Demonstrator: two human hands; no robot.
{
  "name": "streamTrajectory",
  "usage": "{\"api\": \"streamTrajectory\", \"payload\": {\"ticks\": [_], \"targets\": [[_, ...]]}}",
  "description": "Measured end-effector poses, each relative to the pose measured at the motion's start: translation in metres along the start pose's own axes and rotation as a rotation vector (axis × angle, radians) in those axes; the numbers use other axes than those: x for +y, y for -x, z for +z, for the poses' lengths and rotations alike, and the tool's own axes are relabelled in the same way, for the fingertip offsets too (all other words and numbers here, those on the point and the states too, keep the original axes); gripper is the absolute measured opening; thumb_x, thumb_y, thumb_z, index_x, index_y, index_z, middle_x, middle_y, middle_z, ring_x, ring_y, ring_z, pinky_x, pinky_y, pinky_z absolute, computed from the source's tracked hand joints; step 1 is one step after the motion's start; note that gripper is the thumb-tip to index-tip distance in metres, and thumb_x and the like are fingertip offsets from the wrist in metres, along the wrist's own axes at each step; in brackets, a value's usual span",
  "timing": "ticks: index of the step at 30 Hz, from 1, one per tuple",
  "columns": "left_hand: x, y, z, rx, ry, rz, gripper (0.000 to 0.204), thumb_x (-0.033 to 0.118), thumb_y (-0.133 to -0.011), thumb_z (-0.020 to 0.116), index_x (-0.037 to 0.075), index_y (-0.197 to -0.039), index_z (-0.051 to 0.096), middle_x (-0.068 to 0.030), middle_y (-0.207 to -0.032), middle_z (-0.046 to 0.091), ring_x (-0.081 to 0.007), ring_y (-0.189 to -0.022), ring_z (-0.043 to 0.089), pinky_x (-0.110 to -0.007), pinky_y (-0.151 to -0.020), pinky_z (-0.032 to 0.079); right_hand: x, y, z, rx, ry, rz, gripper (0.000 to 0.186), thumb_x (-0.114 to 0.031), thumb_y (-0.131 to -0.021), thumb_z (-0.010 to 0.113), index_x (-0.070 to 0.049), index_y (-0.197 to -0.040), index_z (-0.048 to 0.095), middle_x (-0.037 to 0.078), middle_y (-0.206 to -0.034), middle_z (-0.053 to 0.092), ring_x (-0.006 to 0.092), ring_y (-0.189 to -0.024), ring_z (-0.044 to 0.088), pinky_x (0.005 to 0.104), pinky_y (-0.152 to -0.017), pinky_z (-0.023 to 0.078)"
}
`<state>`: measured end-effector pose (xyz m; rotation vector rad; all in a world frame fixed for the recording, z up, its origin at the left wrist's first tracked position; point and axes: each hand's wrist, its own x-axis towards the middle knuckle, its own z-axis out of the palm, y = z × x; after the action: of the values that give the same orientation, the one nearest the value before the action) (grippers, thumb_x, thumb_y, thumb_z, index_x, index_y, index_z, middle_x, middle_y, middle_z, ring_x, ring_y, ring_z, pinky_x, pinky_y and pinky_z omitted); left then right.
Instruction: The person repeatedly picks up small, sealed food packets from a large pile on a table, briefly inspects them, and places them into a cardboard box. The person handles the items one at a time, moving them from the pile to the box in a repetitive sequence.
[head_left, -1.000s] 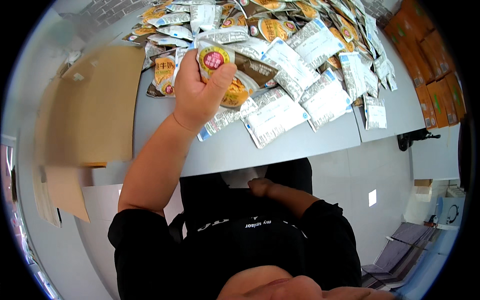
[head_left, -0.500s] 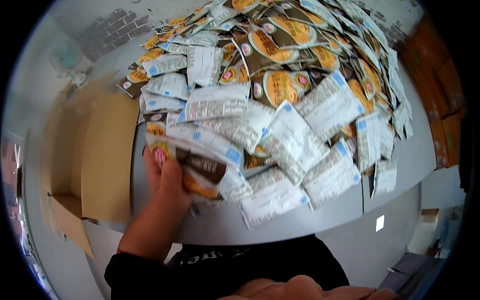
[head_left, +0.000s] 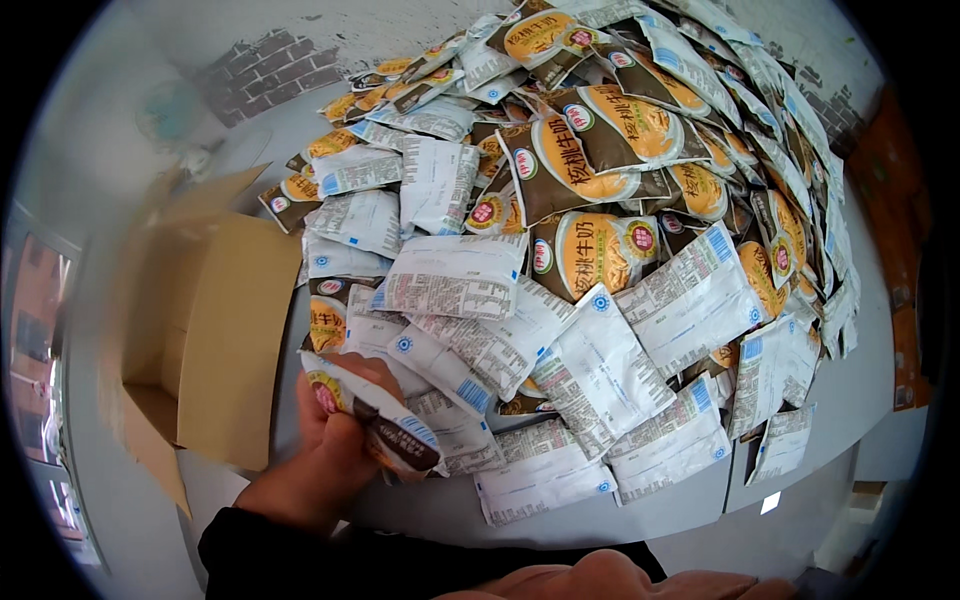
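My left hand is closed around a flat brown, orange and white pouch. It holds the pouch at the near left edge of a big pile of the same pouches. The pile covers most of the grey table; some pouches lie with the brown and orange front up, others with the white printed back up. My black sleeve enters from the lower left. My right hand is out of view.
An open brown cardboard box stands on the table just left of my hand, its flaps spread. Orange cartons are stacked at the far right. A grey brick wall runs behind the table.
My left hand has come back from high over the pile to the table's near left edge, still gripping a pouch. The view has swung down over the pile, and my right hand has left it.
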<state>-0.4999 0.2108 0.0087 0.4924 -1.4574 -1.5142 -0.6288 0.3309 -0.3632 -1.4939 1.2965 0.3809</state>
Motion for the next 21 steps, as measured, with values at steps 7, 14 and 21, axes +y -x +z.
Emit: {"api": "streamTrajectory", "payload": {"ticks": [7, 14, 21], "targets": [[-0.015, -0.002, -0.006, 0.046, 0.073, 0.039, 0.048, 0.050, -0.089, 0.054, 0.006, -0.106, 0.046, -0.0079, -0.071, 0.051, -0.0158, -0.060, 0.049, -0.028, -0.054, 0.040, 0.001, -0.001, 0.006, 0.023, 0.039, 0.021, 0.043, -0.044, -0.089, 0.048, -0.008, -0.108, 0.063, 0.016, -0.111, 0.062, 0.0333, -0.100, 0.060, 0.0410, -0.088, 0.047], [-0.008, 0.008, -0.008, -0.011, 0.105, -0.094, 0.051, 0.052, -0.086, 0.057, 0.006, -0.106, 0.047, -0.0079, -0.072, 0.053, -0.0160, -0.060, 0.050, -0.029, -0.053, 0.041, 0.003, -0.004, 0.003, 0.032, 0.024, 0.018, 0.042, -0.043, -0.089, 0.049, -0.008, -0.107, 0.063, 0.016, -0.111, 0.062, 0.0334, -0.100, 0.060, 0.0412, -0.088, 0.047], [-0.008, 0.011, -0.017, -0.270, 0.167, -0.095, 0.042, 0.043, -0.088, 0.060, 0.006, -0.105, 0.049, -0.0091, -0.071, 0.053, -0.0187, -0.061, 0.052, -0.032, -0.055, 0.043, 0.002, 0.009, 0.001, 0.032, 0.007, 0.017, 0.042, -0.043, -0.089, 0.049, -0.008, -0.106, 0.063, 0.016, -0.110, 0.062, 0.0334, -0.099, 0.060, 0.0414, -0.087, 0.047]]}}
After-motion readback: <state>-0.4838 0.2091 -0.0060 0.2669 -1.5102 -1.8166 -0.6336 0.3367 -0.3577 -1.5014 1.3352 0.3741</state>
